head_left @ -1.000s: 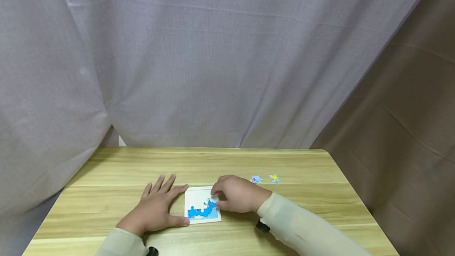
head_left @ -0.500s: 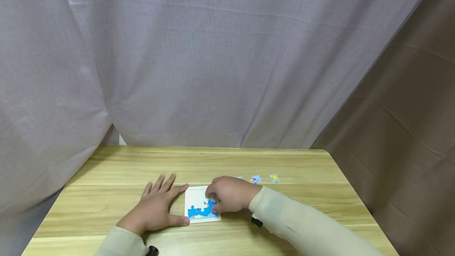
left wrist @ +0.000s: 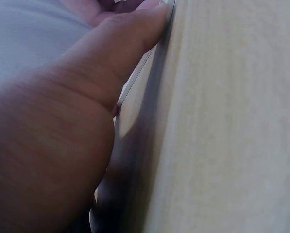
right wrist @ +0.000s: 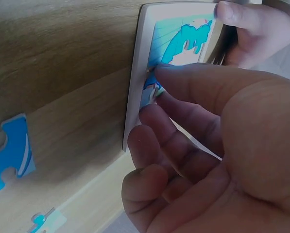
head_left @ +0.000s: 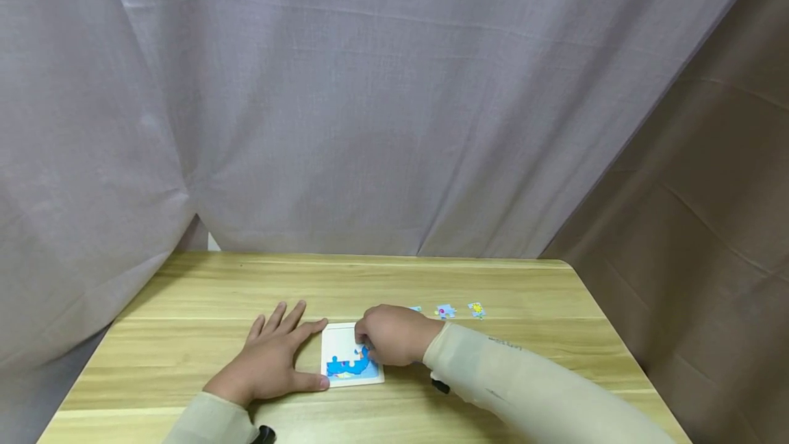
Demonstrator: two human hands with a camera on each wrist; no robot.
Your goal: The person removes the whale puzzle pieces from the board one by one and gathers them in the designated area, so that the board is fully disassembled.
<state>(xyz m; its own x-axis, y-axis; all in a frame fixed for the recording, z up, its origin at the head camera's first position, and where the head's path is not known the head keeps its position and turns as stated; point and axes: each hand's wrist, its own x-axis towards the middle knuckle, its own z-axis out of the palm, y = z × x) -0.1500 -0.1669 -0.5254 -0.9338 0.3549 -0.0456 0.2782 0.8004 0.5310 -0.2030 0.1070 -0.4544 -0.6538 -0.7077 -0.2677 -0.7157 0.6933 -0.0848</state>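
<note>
A small square puzzle tray (head_left: 336, 340) with a pale rim lies on the table, its near part covered by joined blue puzzle pieces (head_left: 347, 367). My left hand (head_left: 269, 363) lies spread at the tray's left side, thumb and forefinger touching the near and far left corners. At the right side, my right hand (head_left: 397, 336) reaches over the rim. In the right wrist view its thumb and forefinger pinch a blue and white puzzle piece (right wrist: 150, 91) by the tray's edge. Those fingers partly hide the piece, so how it sits is unclear.
Loose pieces lie behind and right of the tray: one with a yellow sun (head_left: 477, 309), a pale blue one (head_left: 445, 311), and another partly hidden. The right wrist view shows a bright blue loose piece (right wrist: 13, 150). Grey curtains (head_left: 345, 122) hang behind the table.
My right hand has moved a little left over the tray's right side, its fingers closing in near the blue pieces. The left hand has stayed in place.
</note>
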